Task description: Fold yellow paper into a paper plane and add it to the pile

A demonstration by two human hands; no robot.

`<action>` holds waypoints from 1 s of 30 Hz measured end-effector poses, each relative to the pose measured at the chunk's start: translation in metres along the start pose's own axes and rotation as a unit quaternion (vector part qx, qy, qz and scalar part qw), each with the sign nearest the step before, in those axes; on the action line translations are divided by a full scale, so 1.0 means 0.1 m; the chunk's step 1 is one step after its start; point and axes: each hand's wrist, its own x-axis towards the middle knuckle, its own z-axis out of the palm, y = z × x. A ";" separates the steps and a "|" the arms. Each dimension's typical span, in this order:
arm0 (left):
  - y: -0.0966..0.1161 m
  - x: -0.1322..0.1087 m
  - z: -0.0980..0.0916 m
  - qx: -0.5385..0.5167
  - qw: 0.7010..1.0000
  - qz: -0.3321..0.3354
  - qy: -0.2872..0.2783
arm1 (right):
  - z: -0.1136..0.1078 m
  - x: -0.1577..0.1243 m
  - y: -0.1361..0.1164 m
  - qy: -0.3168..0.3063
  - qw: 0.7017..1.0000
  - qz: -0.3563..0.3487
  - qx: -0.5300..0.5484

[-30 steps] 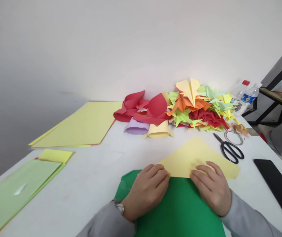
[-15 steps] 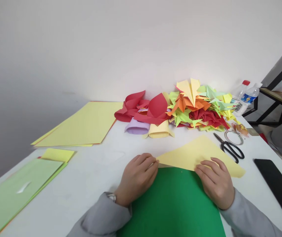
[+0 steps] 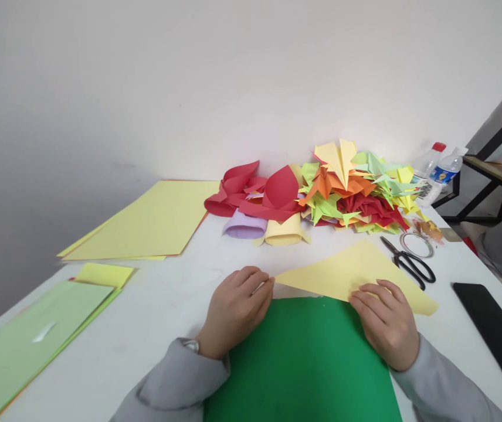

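Observation:
A pale yellow sheet of paper (image 3: 339, 266) lies on the table, bent into a roughly triangular shape. My left hand (image 3: 237, 305) pinches its left corner with fingers and thumb together. At its lower edge, right of the middle, my right hand (image 3: 385, 316) grips the same sheet with curled fingers. Under and between both hands sits a large green sheet (image 3: 308, 357), its top edge just below the yellow one. Scissors with black handles (image 3: 409, 264) lie open beside the yellow sheet's right side.
Folded paper planes (image 3: 352, 187) are heaped by the wall, beside red rolled paper pieces (image 3: 272, 193). Yellow sheets (image 3: 136, 223) and a light green stack (image 3: 35, 334) lie left. At right are a tape roll (image 3: 417, 245), a black phone-like slab (image 3: 495, 334) and plastic bottles (image 3: 442, 173).
My left hand has shifted slightly left and up with the corner of the yellow paper, widening the gap above the green sheet. The right hand has barely moved.

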 end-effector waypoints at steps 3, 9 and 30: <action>-0.02 -0.01 -0.01 0.006 1.000 -0.007 0.000 | 0.00 -0.01 0.01 0.003 1.000 -0.002 0.000; -0.03 -0.01 -0.01 0.017 1.000 -0.014 -0.003 | 0.00 -0.01 0.02 0.001 1.000 0.000 -0.001; -0.06 -0.03 0.01 0.029 0.997 -0.068 0.017 | -0.01 -0.04 0.04 0.012 1.000 0.012 -0.007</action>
